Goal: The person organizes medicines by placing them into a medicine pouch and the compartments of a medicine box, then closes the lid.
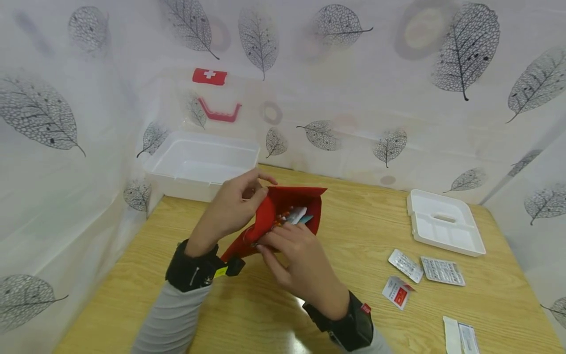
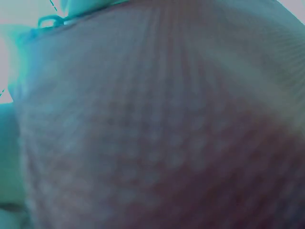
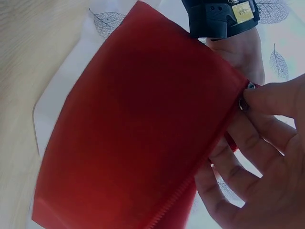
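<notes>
The red zippered pouch [image 1: 265,215] gaped between them: left hand [image 1: 233,207] pinching its far-left edge, right hand [image 1: 301,258] its near rim.

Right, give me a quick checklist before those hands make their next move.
1. Red zip pouch mouth open: ok, it gapes and some contents show.
2. Left hand steadying the pouch: ok, it grips the rim.
3. Right hand placed at the opening: ok, its thumb is by the zipper slider.
4. Everything inside identifiable: cannot tell, fingers and fabric hide part.
5. Two silver blister packs clear of the pouch: ok, they lie apart from it on the table.
6. Left wrist view usable: not ok, a blurred surface fills most of it.
</notes>
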The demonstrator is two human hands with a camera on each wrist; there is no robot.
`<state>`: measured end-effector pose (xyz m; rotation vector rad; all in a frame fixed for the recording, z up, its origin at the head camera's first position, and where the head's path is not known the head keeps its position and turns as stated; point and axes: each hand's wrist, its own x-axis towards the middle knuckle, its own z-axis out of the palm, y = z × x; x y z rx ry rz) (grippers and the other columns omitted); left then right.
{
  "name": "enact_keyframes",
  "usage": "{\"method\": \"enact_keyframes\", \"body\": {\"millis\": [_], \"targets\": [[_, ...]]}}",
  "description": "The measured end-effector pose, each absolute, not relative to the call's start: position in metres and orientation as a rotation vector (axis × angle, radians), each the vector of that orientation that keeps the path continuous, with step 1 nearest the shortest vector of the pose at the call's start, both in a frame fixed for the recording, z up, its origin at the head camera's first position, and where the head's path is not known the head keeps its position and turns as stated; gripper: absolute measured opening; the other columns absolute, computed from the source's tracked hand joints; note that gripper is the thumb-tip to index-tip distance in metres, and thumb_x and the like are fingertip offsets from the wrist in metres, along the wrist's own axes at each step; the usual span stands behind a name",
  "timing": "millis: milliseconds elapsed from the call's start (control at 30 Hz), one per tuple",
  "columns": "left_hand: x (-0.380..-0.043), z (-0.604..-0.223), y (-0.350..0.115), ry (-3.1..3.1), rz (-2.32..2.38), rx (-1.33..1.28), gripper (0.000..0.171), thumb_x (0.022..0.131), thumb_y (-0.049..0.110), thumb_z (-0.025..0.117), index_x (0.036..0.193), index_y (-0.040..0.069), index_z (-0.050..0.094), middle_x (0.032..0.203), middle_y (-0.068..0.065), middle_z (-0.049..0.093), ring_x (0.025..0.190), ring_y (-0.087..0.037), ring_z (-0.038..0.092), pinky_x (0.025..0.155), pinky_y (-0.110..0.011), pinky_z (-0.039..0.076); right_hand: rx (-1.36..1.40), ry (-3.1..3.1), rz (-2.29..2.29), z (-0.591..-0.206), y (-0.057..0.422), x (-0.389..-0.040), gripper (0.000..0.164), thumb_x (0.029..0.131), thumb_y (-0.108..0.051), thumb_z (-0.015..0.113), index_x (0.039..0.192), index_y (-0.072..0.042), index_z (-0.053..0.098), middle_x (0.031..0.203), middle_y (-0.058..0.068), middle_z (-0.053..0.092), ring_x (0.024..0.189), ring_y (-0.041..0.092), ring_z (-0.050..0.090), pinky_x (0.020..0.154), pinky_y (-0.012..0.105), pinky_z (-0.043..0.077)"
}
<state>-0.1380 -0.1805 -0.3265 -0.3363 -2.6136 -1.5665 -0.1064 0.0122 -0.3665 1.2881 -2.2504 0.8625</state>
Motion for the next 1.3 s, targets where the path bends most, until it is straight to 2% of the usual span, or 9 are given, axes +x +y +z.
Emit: {"method": "enact_keyframes", "body": {"millis": [167, 267, 367, 467, 567, 700, 900, 1067, 1300], "targets": [[-0.139, -0.329, -0.180, -2.757, -1.430, -0.461, 0.018, 0.101, 0.012, 0.054, 0.105, 0.016, 0.071, 0.119, -0.004, 0.070, 0.103, -0.025, 0.066, 0.082, -0.039, 0.060, 1.285, -2.329, 0.864, -0.366, 0.016, -0.107, 0.004, 0.095, -0.020, 0.069, 0.098, -0.019, 0.071, 0.092, -0.009, 0.072, 0.087, 0.010, 0.063, 0.081, 0.031, 0.052], [-0.139, -0.330, -0.181, -2.831, -1.356, -0.606, 0.018, 0.102, 0.012, 0.052, 0.105, 0.015, 0.069, 0.116, -0.003, 0.069, 0.100, -0.022, 0.063, 0.082, -0.036, 0.058, 1.298, -2.386, 0.846, -0.366, 0.016, -0.107, 0.004, 0.097, -0.019, 0.066, 0.098, -0.018, 0.069, 0.092, -0.009, 0.070, 0.085, 0.009, 0.060, 0.082, 0.028, 0.052], [-0.138, -0.330, -0.182, -2.886, -1.329, -0.756, 0.018, 0.106, 0.018, 0.050, 0.111, 0.015, 0.066, 0.112, -0.001, 0.068, 0.097, -0.019, 0.062, 0.083, -0.034, 0.056, 1.304, -2.413, 0.842, -0.368, 0.015, -0.108, 0.004, 0.098, -0.017, 0.064, 0.098, -0.017, 0.068, 0.090, -0.008, 0.068, 0.083, 0.009, 0.059, 0.078, 0.026, 0.052], [-0.135, -0.329, -0.184, -2.939, -1.339, -0.856, 0.023, 0.107, 0.030, 0.049, 0.120, 0.016, 0.063, 0.115, 0.002, 0.067, 0.103, -0.017, 0.064, 0.088, -0.036, 0.056, 1.269, -2.417, 0.826, -0.371, 0.016, -0.111, 0.004, 0.097, -0.017, 0.065, 0.096, -0.015, 0.068, 0.087, -0.007, 0.067, 0.079, 0.010, 0.058, 0.071, 0.026, 0.051], [-0.133, -0.328, -0.186, -3.006, -1.344, -0.920, 0.038, 0.105, 0.042, 0.052, 0.134, 0.018, 0.057, 0.128, 0.003, 0.064, 0.115, -0.018, 0.064, 0.094, -0.039, 0.055, 1.197, -2.416, 0.794, -0.375, 0.019, -0.113, 0.003, 0.095, -0.016, 0.068, 0.096, -0.014, 0.069, 0.081, -0.005, 0.066, 0.074, 0.012, 0.057, 0.068, 0.028, 0.050], [-0.131, -0.326, -0.186, -3.042, -1.295, -1.020, 0.052, 0.104, 0.040, 0.055, 0.151, 0.022, 0.044, 0.143, 0.001, 0.057, 0.122, -0.020, 0.061, 0.100, -0.043, 0.053, 1.115, -2.439, 0.786, -0.376, 0.022, -0.117, 0.004, 0.093, -0.014, 0.070, 0.095, -0.014, 0.067, 0.074, -0.005, 0.061, 0.067, 0.011, 0.054, 0.065, 0.029, 0.048], [-0.132, -0.327, -0.186, -3.060, -1.128, -1.082, 0.056, 0.108, 0.025, 0.048, 0.161, 0.025, 0.030, 0.144, -0.002, 0.057, 0.105, -0.015, 0.061, 0.097, -0.037, 0.053, 1.035, -2.489, 0.870, -0.376, 0.023, -0.121, 0.006, 0.093, -0.015, 0.070, 0.093, -0.016, 0.065, 0.075, -0.008, 0.065, 0.065, 0.007, 0.055, 0.062, 0.026, 0.045], [-0.131, -0.328, -0.185, -3.054, -1.064, -1.070, 0.053, 0.108, 0.018, 0.046, 0.160, 0.016, 0.033, 0.136, -0.004, 0.063, 0.097, -0.014, 0.061, 0.097, -0.037, 0.053, 1.047, -2.477, 1.009, -0.376, 0.024, -0.123, 0.009, 0.096, -0.013, 0.066, 0.091, -0.018, 0.061, 0.080, -0.011, 0.058, 0.068, 0.005, 0.050, 0.061, 0.022, 0.044], [-0.129, -0.329, -0.181, -2.953, -0.999, -1.079, 0.053, 0.105, 0.011, 0.051, 0.157, 0.007, 0.037, 0.113, -0.007, 0.070, 0.077, -0.011, 0.057, 0.077, -0.027, 0.052, 1.030, -2.457, 1.076, -0.372, 0.026, -0.126, 0.012, 0.096, -0.010, 0.064, 0.088, -0.017, 0.058, 0.081, -0.009, 0.056, 0.071, 0.006, 0.051, 0.064, 0.023, 0.046]]}}
